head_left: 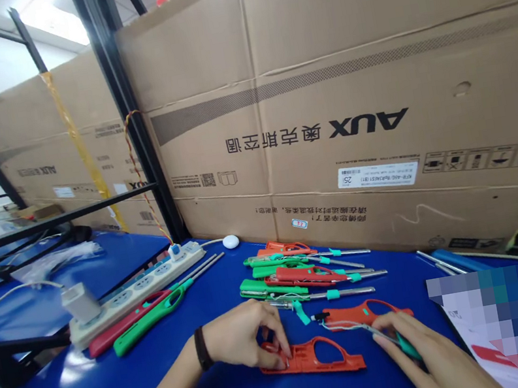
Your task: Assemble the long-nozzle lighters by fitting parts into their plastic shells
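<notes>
My left hand (256,337) is closed at the left end of an orange-red lighter shell half (306,359), thumb and fingertips down inside it. The shell lies on the blue table with its hollow side up and its loop-shaped opening to the right. My right hand (426,348) grips a metal lighter tube (380,332) with a teal collar (407,349). Pale wires (343,324) run from the tube to a small black igniter part (317,317). Behind them lies a second orange shell half (358,314). Whatever small part sits under my left fingertips is hidden.
Several partly assembled red and green lighters (297,277) lie behind my hands. A whole green lighter (150,318) and a red lighter (126,322) rest at the left beside a power strip (140,287). Cardboard (341,94) walls the back; a black post (124,97) stands left.
</notes>
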The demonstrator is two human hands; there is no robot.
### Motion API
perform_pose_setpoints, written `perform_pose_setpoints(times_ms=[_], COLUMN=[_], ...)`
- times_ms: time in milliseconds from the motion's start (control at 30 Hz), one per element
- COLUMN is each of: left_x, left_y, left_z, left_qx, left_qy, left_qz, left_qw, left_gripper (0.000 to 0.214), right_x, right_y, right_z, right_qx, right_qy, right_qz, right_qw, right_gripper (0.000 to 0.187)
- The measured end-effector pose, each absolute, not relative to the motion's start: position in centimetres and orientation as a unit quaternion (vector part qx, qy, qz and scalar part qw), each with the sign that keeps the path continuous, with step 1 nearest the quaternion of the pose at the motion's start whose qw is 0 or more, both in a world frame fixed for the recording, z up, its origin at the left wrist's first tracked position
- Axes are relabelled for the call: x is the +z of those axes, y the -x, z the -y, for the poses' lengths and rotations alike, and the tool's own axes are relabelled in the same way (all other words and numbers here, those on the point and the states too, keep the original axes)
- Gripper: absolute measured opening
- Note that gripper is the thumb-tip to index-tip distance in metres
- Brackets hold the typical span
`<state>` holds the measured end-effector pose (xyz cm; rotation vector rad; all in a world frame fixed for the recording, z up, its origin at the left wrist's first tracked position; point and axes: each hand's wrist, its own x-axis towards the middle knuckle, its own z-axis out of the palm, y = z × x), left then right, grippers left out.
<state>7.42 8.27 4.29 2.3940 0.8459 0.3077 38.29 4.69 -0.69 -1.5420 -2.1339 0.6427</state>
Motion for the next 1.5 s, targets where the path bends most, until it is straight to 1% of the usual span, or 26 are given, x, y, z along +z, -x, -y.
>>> perform_pose_setpoints(times_ms=[300, 533, 667, 733, 867, 1167, 1267, 1333, 1500], left_x=[3.7, 3.6, 3.8, 3.9, 3.5, 2.9, 2.9, 2.9, 2.8], left_y=[-7.8, -8.0, -7.8, -7.5, -7.1, -7.4, -7.4, -7.3, -7.2], left_z=[-8.4, -8.4, -8.6, -8.8, -9.2, -9.6, -9.7, -9.7, -9.8], left_qx=[0.112, 0.101, 0.105, 0.117, 0.130, 0.173, 0.170, 0.163, 0.148], left_qy=[-0.886, -0.893, -0.903, -0.902, -0.893, -0.873, -0.872, -0.872, -0.870], left_qz=[-0.296, -0.287, -0.317, -0.345, -0.385, -0.442, -0.448, -0.451, -0.465], left_qw=[0.339, 0.331, 0.269, 0.233, 0.194, 0.114, 0.102, 0.094, 0.072], left_gripper=[0.023, 0.022, 0.008, 0.005, 0.005, 0.010, 0.009, 0.013, 0.014], right_x=[-1.4, -1.2, -0.8, -0.7, -0.5, -1.0, -1.0, -0.8, 0.0], right_y=[-38.6, -38.3, -38.4, -38.5, -38.8, -38.4, -38.3, -38.2, -37.8], right_z=[-5.1, -5.0, -4.7, -4.6, -4.5, -3.9, -3.9, -4.0, -3.9], right_qx=[0.217, 0.217, 0.204, 0.193, 0.173, 0.171, 0.184, 0.193, 0.200], right_qy=[0.516, 0.510, 0.545, 0.557, 0.551, 0.565, 0.569, 0.562, 0.518], right_qz=[0.803, 0.810, 0.795, 0.790, 0.799, 0.787, 0.782, 0.783, 0.804], right_qw=[0.203, 0.190, 0.174, 0.170, 0.169, 0.181, 0.177, 0.184, 0.210], right_gripper=[0.017, 0.016, 0.019, 0.019, 0.014, 0.022, 0.024, 0.026, 0.021])
